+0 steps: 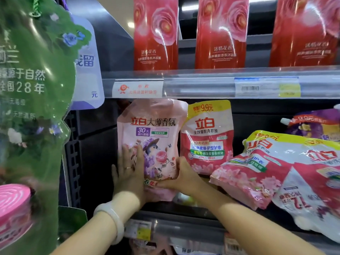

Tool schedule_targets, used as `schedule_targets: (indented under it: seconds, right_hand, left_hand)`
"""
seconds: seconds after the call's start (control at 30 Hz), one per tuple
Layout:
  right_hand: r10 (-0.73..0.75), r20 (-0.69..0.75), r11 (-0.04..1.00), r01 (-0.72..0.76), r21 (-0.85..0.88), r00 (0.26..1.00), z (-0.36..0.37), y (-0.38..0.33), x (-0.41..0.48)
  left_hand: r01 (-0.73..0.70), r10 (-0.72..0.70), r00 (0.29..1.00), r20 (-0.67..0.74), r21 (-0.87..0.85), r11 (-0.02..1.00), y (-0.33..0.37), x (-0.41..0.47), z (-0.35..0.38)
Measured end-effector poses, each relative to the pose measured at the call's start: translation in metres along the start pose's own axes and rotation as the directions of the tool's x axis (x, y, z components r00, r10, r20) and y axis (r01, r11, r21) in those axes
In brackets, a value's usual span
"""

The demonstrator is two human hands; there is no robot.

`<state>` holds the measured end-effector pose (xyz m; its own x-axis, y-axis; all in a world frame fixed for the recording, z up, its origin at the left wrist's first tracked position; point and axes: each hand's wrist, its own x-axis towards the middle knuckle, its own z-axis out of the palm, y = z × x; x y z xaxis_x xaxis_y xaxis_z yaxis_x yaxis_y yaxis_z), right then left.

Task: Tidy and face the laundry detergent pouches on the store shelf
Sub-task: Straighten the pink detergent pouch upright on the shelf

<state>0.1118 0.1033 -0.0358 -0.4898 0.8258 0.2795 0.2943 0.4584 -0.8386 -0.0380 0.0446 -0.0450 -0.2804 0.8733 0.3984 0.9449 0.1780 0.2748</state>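
Note:
A pale pink detergent pouch (152,137) with a bird and roses stands upright at the left end of the middle shelf, its front facing me. My left hand (128,168) lies flat against its lower left side, fingers spread. My right hand (181,174) grips its bottom right corner. Right beside it stands a red and white pouch (207,137) with a yellow top. Further right, a similar red and white pouch (257,168) lies tilted on its side over other fallen pouches (312,190). A purple pouch (312,124) shows behind them.
Tall red rose-print packs (156,34) line the shelf above. The shelf's price rail (202,85) runs across. A green hanging display (33,89) and a pink item (12,205) crowd the left. A dark shelf upright (73,162) bounds the left end.

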Motion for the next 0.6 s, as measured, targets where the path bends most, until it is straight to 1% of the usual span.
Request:
schedule_targets:
  seconds: [0.1,0.23,0.3,0.33,0.4,0.43,0.5,0.53,0.57,0.6]
  right_hand:
    - [0.065,-0.003,0.996,-0.065,-0.058,0.998,-0.005,0.004,0.001]
    - [0.099,-0.08,0.995,-0.1,-0.012,0.992,-0.006,0.006,0.002]
    - [0.105,-0.139,0.993,-0.112,-0.043,0.985,-0.002,0.006,0.001]
    - [0.092,-0.189,0.99,-0.11,-0.091,0.978,0.001,0.007,0.001]
    - [-0.007,-0.3,0.975,-0.06,-0.213,0.954,0.004,0.008,-0.004]
    - [-0.079,-0.338,0.964,-0.015,-0.264,0.938,0.005,0.005,-0.009]
    - [-0.224,-0.366,0.927,0.081,-0.367,0.903,0.004,-0.002,-0.021]
    - [-0.292,-0.342,0.89,0.122,-0.44,0.893,0.003,-0.005,-0.026]
    - [-0.329,-0.287,0.842,0.142,-0.521,0.9,0.002,-0.007,-0.029]
    - [-0.326,-0.213,0.794,0.144,-0.59,0.921,0.001,-0.008,-0.032]
  left_hand:
    - [-0.026,0.027,0.995,0.096,-0.01,1.0,0.0,-0.005,0.0]
    - [-0.032,0.034,0.996,0.085,-0.015,0.999,-0.004,-0.007,-0.001]
    - [-0.016,0.018,0.997,0.081,-0.02,1.0,-0.002,-0.01,-0.002]
    - [0.004,-0.002,0.997,0.075,-0.03,1.0,-0.001,-0.011,-0.003]
    - [0.017,-0.016,0.999,0.034,-0.05,0.999,0.005,-0.013,-0.004]
    - [-0.009,0.009,1.0,-0.005,-0.056,0.998,0.009,-0.015,-0.005]
    - [-0.101,0.092,0.99,-0.106,-0.077,0.992,0.019,-0.015,-0.005]
    - [-0.138,0.126,0.983,-0.135,-0.089,0.986,0.024,-0.015,-0.005]
    - [-0.159,0.147,0.98,-0.133,-0.089,0.983,0.03,-0.015,-0.006]
    - [-0.169,0.159,0.98,-0.116,-0.082,0.982,0.034,-0.014,-0.005]
